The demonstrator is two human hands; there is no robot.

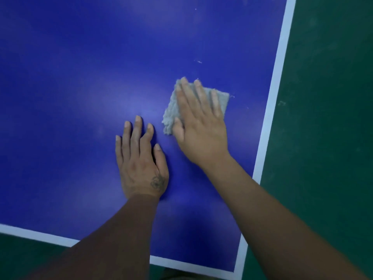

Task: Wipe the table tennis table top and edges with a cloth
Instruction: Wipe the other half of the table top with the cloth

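Head view: flat right hand (198, 130) half-covers cloth (171, 115); left hand (139, 160) lies seemingly flat on table (70, 77).

Small flower tattoo (158, 182) on left hand (140, 162)

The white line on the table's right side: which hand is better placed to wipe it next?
Probably the right. The right hand lies flat on the grey cloth, near that white line; the left hand rests bare on the blue top, farther away.

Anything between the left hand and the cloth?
No. Head view shows only bare blue tabletop between left hand and cloth.
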